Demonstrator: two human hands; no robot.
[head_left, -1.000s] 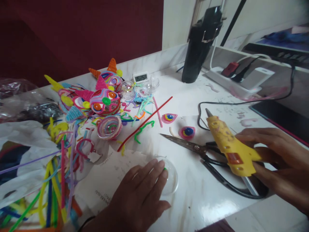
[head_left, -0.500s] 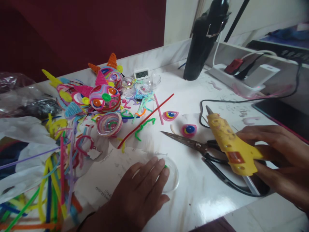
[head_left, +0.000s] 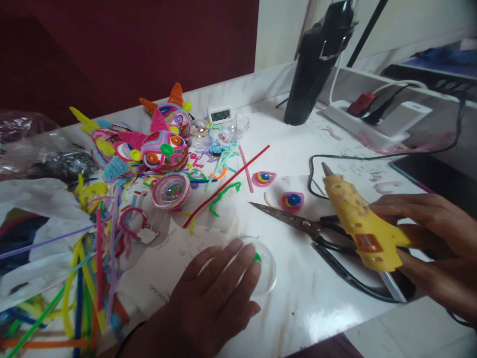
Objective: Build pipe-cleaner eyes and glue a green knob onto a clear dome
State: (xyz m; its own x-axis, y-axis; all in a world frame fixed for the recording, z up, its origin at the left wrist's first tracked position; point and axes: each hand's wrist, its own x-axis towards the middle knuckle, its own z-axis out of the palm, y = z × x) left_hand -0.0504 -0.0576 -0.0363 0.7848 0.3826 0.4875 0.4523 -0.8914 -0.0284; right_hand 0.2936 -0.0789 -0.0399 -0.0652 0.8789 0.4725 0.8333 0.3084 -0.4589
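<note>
Your right hand (head_left: 443, 253) clasps a smudged yellow plastic glue gun (head_left: 348, 211); your flat left hand (head_left: 218, 293) half-covers a clear disc (head_left: 267, 272).

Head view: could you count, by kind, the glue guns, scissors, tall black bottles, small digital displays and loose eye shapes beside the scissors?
Glue gun: 1
Scissors: 1 pair
Tall black bottle: 1
Digital display: 1
Loose eye shapes: 2
Total: 6

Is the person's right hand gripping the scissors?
No, the right hand holds the yellow glue gun, while the scissors lie on the white table.
</note>
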